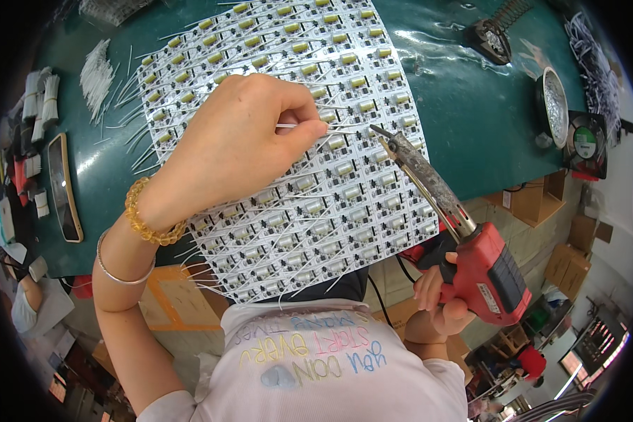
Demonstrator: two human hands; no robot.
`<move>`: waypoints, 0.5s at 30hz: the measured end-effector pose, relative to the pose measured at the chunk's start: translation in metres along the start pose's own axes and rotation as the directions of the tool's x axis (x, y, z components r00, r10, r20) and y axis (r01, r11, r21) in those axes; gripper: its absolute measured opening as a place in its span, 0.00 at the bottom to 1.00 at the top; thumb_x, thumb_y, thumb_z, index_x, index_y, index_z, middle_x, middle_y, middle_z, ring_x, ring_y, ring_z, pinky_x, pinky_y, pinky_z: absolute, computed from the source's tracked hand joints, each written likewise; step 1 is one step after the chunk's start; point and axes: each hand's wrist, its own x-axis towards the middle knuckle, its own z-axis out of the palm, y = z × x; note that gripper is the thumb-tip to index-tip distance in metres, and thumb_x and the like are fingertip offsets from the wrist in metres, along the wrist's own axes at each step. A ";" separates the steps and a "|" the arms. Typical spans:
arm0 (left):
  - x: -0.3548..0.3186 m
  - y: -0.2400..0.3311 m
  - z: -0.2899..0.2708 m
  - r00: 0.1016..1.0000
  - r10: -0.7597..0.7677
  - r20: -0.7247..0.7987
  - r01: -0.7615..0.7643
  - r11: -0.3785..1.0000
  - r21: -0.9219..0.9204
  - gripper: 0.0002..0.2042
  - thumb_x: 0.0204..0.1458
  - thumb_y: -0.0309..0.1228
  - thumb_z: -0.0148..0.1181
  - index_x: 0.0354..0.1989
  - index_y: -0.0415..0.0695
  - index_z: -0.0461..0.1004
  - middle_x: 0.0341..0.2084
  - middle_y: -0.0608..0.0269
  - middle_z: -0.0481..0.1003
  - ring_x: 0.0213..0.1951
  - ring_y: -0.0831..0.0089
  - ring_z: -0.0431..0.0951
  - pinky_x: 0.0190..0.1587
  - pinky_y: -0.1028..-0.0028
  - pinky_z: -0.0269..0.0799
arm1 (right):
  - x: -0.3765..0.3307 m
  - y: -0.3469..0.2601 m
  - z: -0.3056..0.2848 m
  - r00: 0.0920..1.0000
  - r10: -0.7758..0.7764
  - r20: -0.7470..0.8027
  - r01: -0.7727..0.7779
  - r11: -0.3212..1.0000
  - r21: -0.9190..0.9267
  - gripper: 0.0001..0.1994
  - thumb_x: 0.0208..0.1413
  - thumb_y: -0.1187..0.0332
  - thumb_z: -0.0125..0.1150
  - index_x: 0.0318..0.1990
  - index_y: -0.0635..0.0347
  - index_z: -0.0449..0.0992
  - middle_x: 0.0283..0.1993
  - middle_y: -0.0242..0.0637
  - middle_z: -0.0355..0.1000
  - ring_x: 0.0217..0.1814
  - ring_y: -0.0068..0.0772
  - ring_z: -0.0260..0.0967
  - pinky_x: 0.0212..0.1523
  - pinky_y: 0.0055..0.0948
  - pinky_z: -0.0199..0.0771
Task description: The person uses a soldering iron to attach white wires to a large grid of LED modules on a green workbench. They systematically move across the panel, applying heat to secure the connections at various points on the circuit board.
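The circuit-board panel (401, 239) lies on the green work surface (457, 141), its near end reaching past the edge toward the wearer's lap. White wires stand out from many of its boards, and yellowish cylindrical components are mounted in rows.

The left hand (253, 126) is held over the middle of the panel. Its thumb and index finger are pinched together on a white wire (341, 131), the free end of which points to the panel's right side. The right hand (443, 302), off the panel's near right corner, is curled around the red soldering gun (491, 274); the trigger finger cannot be made out. The gun's tip is placed over the panel, just beside the wire end. Whether contact is made cannot be told.

The step in hand is judged to be wire soldering. For the next move, the wire end should be kept steady on its pad while heat and solder are applied; a slipped tip could mark adjacent components.

Containers: to the right of the panel, a round metal dish (554, 107) is placed, with a silvery content or lining that cannot be identified. Beyond the panel's far right corner, a coil-topped iron stand (496, 42) is placed, with bright material in its base. No iron is seated in the coil.
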 end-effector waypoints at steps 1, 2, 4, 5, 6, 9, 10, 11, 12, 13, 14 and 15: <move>0.000 0.001 -0.001 1.000 -0.013 0.000 0.013 1.000 -0.017 0.07 0.50 0.28 0.61 0.28 0.35 0.76 0.17 0.67 0.73 0.21 0.83 0.67 0.26 0.81 0.64 | 0.002 -0.003 0.002 1.000 0.007 -0.007 -0.007 1.000 0.005 0.41 0.52 0.39 0.55 0.56 0.72 0.58 0.12 0.27 0.59 0.12 0.22 0.56 0.16 0.23 0.61; -0.001 0.003 -0.004 1.000 -0.026 0.001 0.026 0.999 -0.034 0.07 0.51 0.28 0.61 0.28 0.35 0.76 0.18 0.67 0.73 0.22 0.84 0.67 0.26 0.81 0.64 | 0.001 -0.002 0.001 1.000 -0.005 -0.007 0.005 1.000 0.000 0.41 0.52 0.39 0.55 0.56 0.72 0.58 0.12 0.27 0.59 0.12 0.22 0.56 0.16 0.22 0.61; -0.005 0.006 -0.011 0.997 -0.048 -0.058 0.045 0.998 -0.042 0.06 0.51 0.27 0.61 0.28 0.35 0.75 0.18 0.68 0.73 0.22 0.84 0.67 0.27 0.81 0.64 | -0.002 0.003 -0.007 0.999 -0.047 -0.005 0.047 0.999 -0.023 0.40 0.52 0.38 0.54 0.55 0.72 0.58 0.12 0.27 0.59 0.12 0.22 0.57 0.16 0.22 0.61; -0.009 0.010 -0.016 0.992 -0.057 -0.117 0.053 0.998 -0.033 0.06 0.51 0.26 0.61 0.28 0.35 0.75 0.19 0.69 0.73 0.22 0.85 0.67 0.27 0.81 0.64 | -0.004 0.005 -0.012 0.998 -0.060 0.000 0.060 0.997 -0.047 0.40 0.53 0.38 0.53 0.55 0.72 0.58 0.12 0.27 0.59 0.12 0.22 0.57 0.16 0.22 0.61; -0.014 0.011 -0.019 0.982 -0.065 -0.176 0.061 0.998 -0.026 0.06 0.51 0.25 0.61 0.28 0.35 0.75 0.19 0.69 0.73 0.22 0.85 0.67 0.27 0.81 0.63 | -0.005 0.008 -0.017 0.997 -0.075 0.006 0.075 0.995 -0.071 0.40 0.53 0.38 0.53 0.54 0.72 0.58 0.12 0.27 0.59 0.12 0.22 0.57 0.16 0.22 0.61; -0.034 0.022 -0.002 0.977 -0.040 -0.208 0.024 0.997 -0.076 0.05 0.49 0.23 0.62 0.25 0.37 0.73 0.18 0.70 0.71 0.21 0.86 0.67 0.24 0.81 0.60 | -0.004 0.007 -0.014 0.998 -0.059 0.003 0.059 0.997 -0.049 0.41 0.53 0.37 0.52 0.55 0.72 0.58 0.12 0.27 0.59 0.12 0.22 0.57 0.16 0.22 0.61; -0.036 0.024 0.010 0.975 -0.007 -0.222 -0.008 0.998 -0.067 0.05 0.49 0.22 0.62 0.25 0.37 0.73 0.17 0.69 0.71 0.21 0.85 0.67 0.23 0.81 0.59 | -0.002 0.003 -0.002 0.999 -0.046 -0.028 0.047 0.999 0.026 0.41 0.52 0.37 0.52 0.55 0.72 0.58 0.12 0.27 0.59 0.12 0.22 0.57 0.16 0.22 0.61; -0.037 0.022 0.020 0.969 0.037 -0.244 -0.042 0.999 -0.017 0.04 0.48 0.22 0.62 0.24 0.38 0.73 0.16 0.68 0.70 0.20 0.83 0.67 0.23 0.80 0.59 | 0.000 -0.001 0.003 0.998 -0.030 -0.052 0.035 0.994 0.101 0.42 0.52 0.36 0.52 0.56 0.72 0.58 0.12 0.26 0.59 0.12 0.22 0.57 0.16 0.22 0.61; -0.038 0.018 0.030 0.961 0.081 -0.263 -0.074 0.997 0.034 0.05 0.48 0.22 0.62 0.24 0.38 0.73 0.15 0.67 0.70 0.19 0.81 0.67 0.22 0.79 0.58 | -0.001 0.002 0.002 0.999 -0.037 -0.040 0.041 0.994 0.098 0.43 0.51 0.36 0.53 0.56 0.72 0.58 0.12 0.26 0.59 0.12 0.22 0.58 0.16 0.22 0.61; -0.039 0.014 0.036 0.953 0.125 -0.276 -0.107 0.991 0.080 0.05 0.47 0.21 0.62 0.23 0.39 0.73 0.15 0.65 0.69 0.18 0.79 0.67 0.22 0.79 0.58 | -0.004 0.006 0.000 0.999 -0.040 -0.031 0.043 0.995 0.091 0.43 0.50 0.35 0.53 0.57 0.72 0.58 0.12 0.26 0.59 0.12 0.22 0.58 0.16 0.22 0.61; -0.039 0.012 0.039 0.949 0.158 -0.274 -0.125 0.983 0.136 0.05 0.46 0.21 0.62 0.23 0.40 0.73 0.14 0.65 0.69 0.17 0.77 0.67 0.21 0.77 0.58 | -0.009 0.012 -0.002 0.999 -0.044 -0.022 0.046 0.995 0.084 0.44 0.50 0.35 0.54 0.57 0.72 0.59 0.12 0.26 0.59 0.12 0.22 0.58 0.16 0.22 0.61; -0.039 0.011 0.040 0.944 0.191 -0.270 -0.141 0.971 0.193 0.05 0.46 0.21 0.62 0.22 0.40 0.73 0.14 0.64 0.69 0.16 0.75 0.66 0.21 0.76 0.58 | -0.014 0.016 -0.006 0.999 -0.008 -0.033 0.010 0.999 0.048 0.44 0.49 0.36 0.55 0.57 0.72 0.59 0.12 0.27 0.59 0.12 0.22 0.58 0.16 0.22 0.61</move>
